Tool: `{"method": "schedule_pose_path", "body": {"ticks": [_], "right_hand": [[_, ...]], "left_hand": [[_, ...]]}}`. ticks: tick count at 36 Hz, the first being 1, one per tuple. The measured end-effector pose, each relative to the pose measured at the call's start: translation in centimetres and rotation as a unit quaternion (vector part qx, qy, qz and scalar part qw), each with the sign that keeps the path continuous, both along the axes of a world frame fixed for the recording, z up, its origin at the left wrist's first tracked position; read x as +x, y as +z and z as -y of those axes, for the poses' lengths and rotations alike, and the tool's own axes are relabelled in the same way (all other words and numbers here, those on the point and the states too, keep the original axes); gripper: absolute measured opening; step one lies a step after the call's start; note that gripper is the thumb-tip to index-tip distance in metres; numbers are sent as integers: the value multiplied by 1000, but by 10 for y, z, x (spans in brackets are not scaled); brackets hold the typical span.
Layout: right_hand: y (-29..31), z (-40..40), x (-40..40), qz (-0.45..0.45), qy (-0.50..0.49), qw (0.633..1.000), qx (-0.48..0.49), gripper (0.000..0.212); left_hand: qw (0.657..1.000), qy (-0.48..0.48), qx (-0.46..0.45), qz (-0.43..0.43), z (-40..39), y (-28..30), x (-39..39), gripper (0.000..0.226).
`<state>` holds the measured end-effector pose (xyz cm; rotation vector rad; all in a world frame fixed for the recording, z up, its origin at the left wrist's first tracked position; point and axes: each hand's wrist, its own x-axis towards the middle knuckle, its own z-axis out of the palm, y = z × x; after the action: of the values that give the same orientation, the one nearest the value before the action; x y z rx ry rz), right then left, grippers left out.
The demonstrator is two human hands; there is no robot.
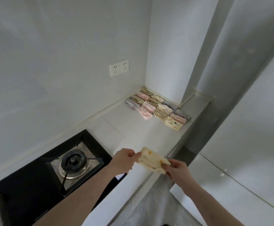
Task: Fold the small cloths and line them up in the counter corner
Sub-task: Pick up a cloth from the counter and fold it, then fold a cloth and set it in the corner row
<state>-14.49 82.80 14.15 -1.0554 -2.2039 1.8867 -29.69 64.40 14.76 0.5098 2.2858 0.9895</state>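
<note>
As both hands (pixel 125 160) pinch, cloth (pixel 152 160) spans between.

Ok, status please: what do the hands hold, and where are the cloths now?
Left hand and right hand both pinch yellow cloth, over counter edge. Folded cloths lined in corner. Path to corner clear.

A black glass gas hob (pixel 35 181) is set into the white counter at the lower left. Its round dark burner (pixel 73 161) sits on a square steel plate under a black pan support. A pair of white wall sockets (pixel 118 68) is mounted side by side on the pale grey wall (pixel 51 54) above.
</note>
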Motion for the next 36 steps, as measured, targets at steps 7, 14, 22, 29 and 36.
{"method": "schedule_pose_path", "body": {"ticks": [7,14,22,29,36], "right_hand": [[-40,-65,-70,32,-6,998,-48,11],[-81,-130,-143,78,-24,994,-71,15],[-118,-204,-222,160,-13,985,-59,18],[-133,-230,-280,181,36,983,-3,12],[-176,-244,-318,202,63,977,32,13]], "left_hand": [[993,113,-3,41,-23,-6,-52,35],[990,128,-50,44,-43,-18,-88,25],[983,157,-69,58,-79,-19,-114,16],[974,205,-75,61,-102,-27,-124,14],[964,244,-83,64,-105,-35,-123,10]]}}
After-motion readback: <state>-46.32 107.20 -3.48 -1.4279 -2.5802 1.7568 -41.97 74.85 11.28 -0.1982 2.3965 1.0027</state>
